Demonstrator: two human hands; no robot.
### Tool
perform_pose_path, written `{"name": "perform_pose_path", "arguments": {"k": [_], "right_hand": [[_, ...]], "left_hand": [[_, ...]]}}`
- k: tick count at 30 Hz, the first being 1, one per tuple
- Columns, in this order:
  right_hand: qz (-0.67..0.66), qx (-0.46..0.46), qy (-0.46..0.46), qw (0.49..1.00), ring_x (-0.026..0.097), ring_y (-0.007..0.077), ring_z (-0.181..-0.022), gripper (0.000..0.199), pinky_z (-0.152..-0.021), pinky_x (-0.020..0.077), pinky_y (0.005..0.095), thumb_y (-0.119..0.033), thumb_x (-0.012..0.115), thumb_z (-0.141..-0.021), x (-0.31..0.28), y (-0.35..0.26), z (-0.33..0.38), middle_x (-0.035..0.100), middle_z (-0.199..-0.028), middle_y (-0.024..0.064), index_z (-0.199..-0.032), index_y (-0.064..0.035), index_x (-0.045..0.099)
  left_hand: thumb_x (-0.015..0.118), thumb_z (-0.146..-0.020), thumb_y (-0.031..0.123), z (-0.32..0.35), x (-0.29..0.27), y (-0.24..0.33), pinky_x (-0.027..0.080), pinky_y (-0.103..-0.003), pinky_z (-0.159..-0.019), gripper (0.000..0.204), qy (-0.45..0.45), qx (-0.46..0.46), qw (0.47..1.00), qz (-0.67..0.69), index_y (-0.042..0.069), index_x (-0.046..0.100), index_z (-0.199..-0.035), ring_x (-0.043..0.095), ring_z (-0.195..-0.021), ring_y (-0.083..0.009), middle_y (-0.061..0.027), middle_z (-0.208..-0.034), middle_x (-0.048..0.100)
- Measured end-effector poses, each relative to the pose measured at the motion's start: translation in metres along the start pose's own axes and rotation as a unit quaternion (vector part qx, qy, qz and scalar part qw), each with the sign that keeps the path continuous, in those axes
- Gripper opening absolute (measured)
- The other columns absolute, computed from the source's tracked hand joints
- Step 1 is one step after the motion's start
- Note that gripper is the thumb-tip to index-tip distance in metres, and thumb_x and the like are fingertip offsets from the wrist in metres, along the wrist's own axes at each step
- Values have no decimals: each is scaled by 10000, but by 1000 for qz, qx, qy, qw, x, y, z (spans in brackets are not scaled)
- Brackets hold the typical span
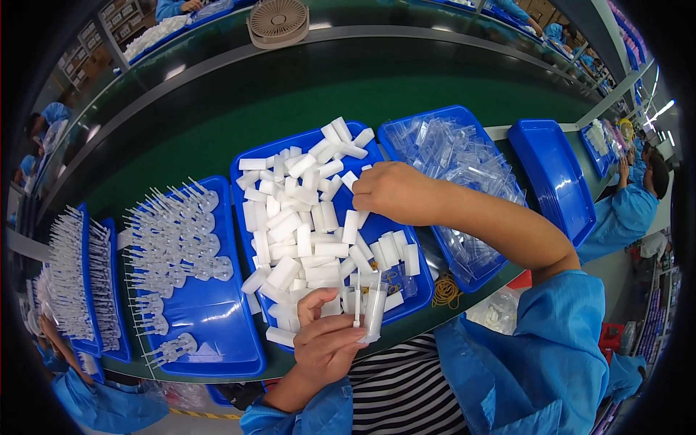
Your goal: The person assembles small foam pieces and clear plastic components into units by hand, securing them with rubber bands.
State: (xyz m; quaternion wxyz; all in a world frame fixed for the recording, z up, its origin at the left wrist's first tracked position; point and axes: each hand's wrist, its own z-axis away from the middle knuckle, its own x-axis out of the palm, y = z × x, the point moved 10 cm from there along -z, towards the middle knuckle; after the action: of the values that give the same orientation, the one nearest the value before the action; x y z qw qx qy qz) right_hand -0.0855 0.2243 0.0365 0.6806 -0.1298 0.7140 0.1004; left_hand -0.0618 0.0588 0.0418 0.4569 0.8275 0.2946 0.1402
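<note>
the long dark green conveyor desk (290, 94) runs across the top, and everything below is placed against the middle blue plastic tray (250, 170) heaped with small white rectangular plastic blocks (290, 232). left of that tray sits another blue tray (210, 319) laid with rows of clear plastic stemmed pieces (174, 232); right of it, a blue tray (406, 134) piled with clear plastic sleeves (457, 167), and beyond that a stack of bare blue trays (554, 174). a round beige desk fan (278, 20) stands well above the middle tray, across the belt.

the right hand (391, 192) reaches over the middle tray's upper right part, fingers curled together down among the white blocks; whether they are already clamped on one i cannot tell (the knuckles hide the tips). the left hand (322, 341) sits at the tray's near edge, fingers closed around a small translucent white plastic tube (373, 312) held upright, with a thin clear stem (357, 301) just beside it.

the likely slip: the tube is pinched low and stands tall, so a nudge from the returning right hand could tip it out. the blocks also lie loose and overlapping, so a blind pinch may lift two or flick one over the rim.
</note>
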Motion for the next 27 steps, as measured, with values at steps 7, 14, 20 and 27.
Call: {"name": "perform_pose_path", "arguments": {"k": [7, 14, 20, 27], "right_hand": [[-54, -6, 220, 974, 584, 181, -775, 63, -676, 423, 310, -74, 615, -694, -54, -26, 22, 607, -811, 37, -751, -70, 589], [-140, -6, 272, 952, 594, 142, -760, 150, -669, 388, 293, -130, 710, -685, -62, -39, 36, 640, -832, 18, -788, -97, 606], [-134, 20, 287, 948, 594, 140, -743, 160, -672, 381, 303, -128, 720, -673, -62, -36, 42, 643, -816, 9, -783, -106, 605], [-100, -11, 300, 948, 584, 155, -722, 169, -643, 377, 296, -106, 704, -672, -65, -46, 48, 639, -807, 13, -814, -100, 613]], "left_hand": [[737, -660, 75, -1, 3, 2, 375, -411, -890, 211, -6, 2, 1000, -7, 121, 674, -856, 458, -1058, -319, -20, -878, 654], [740, -654, 83, -2, 6, 4, 381, -386, -874, 221, -18, 9, 1000, -22, 133, 678, -860, 469, -1043, -302, -16, -862, 666], [737, -663, 90, -1, 5, 3, 383, -383, -873, 214, -18, 7, 1000, -23, 121, 676, -866, 479, -1033, -306, -28, -867, 670], [726, -681, 89, -4, 6, -1, 382, -394, -875, 224, -21, -12, 1000, -20, 110, 665, -895, 474, -1034, -303, -34, -879, 665]]}}
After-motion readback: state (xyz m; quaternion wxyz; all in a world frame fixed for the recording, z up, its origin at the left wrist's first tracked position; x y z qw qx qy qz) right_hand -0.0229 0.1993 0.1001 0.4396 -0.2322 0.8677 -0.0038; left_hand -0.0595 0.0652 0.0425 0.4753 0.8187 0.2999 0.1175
